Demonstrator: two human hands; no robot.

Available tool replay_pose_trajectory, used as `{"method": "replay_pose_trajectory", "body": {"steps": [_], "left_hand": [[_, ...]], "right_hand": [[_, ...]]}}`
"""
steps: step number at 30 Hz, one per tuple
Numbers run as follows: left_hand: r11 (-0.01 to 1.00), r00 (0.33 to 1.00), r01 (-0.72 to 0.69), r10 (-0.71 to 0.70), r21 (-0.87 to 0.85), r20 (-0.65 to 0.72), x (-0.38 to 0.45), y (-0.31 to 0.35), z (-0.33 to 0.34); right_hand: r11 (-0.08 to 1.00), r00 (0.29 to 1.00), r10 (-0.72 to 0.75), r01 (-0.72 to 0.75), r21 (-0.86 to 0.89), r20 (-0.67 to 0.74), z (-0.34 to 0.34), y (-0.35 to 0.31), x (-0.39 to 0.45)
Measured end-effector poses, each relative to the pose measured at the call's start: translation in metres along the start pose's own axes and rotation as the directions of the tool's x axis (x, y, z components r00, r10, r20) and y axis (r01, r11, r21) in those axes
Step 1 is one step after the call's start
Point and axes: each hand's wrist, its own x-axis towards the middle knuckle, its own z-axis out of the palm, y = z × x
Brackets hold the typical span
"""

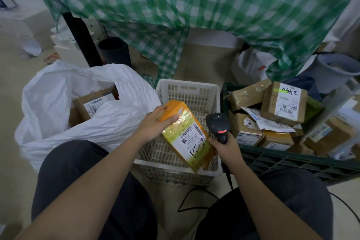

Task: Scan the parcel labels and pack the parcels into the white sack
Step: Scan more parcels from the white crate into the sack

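Observation:
My left hand (158,122) grips the top end of an orange and yellow parcel (187,134), which tilts over the white basket (175,165) with its label facing up. My right hand (226,147) holds a black barcode scanner (218,125) by its handle, just right of the parcel, with a red light glowing on its head. The white sack (81,107) stands open at the left and a brown labelled box (93,103) lies inside it.
A dark green crate (292,161) at the right holds several brown parcels (282,101). A green checked cloth (194,6) hangs over a table behind. A black bin (115,50) and a grey bucket (335,72) stand on the floor. The scanner cable (191,198) runs between my knees.

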Motion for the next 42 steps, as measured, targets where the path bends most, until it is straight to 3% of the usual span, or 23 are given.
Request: {"method": "replay_pose_trajectory", "body": {"steps": [4,8,18,28,33,36,42], "left_hand": [[0.999,0.997,-0.003,-0.001,-0.051,-0.071,0.012,0.012,-0.023],[0.999,0.993,-0.035,0.031,-0.03,-0.111,0.016,0.031,-0.044],[0.991,0.966,-0.079,0.05,-0.107,-0.252,0.008,0.052,-0.088],[0.989,0.946,-0.113,0.077,-0.099,-0.315,-0.01,0.054,-0.116],[0.981,0.916,-0.134,0.068,-0.141,-0.394,-0.02,0.047,-0.141],[0.967,0.864,-0.17,0.054,-0.19,-0.501,-0.026,0.039,-0.17],[0.995,0.699,-0.076,0.096,0.06,-0.709,-0.029,0.013,-0.236]], "right_hand": [[0.984,0.982,-0.149,0.159,-0.082,0.116,-0.004,-0.039,-0.008],[0.904,0.941,-0.247,0.31,-0.294,0.232,-0.008,-0.08,-0.014],[0.771,0.931,-0.276,0.364,-0.523,0.24,-0.009,-0.131,-0.028],[0.802,0.916,-0.308,0.395,-0.449,0.256,0.006,-0.151,-0.038],[0.897,0.912,-0.337,0.386,-0.215,0.232,0.033,-0.156,-0.031],[0.903,0.912,-0.393,0.407,-0.139,0.12,0.064,-0.17,-0.023],[0.955,0.952,-0.288,0.294,-0.047,0.106,0.139,-0.2,0.021]]}}
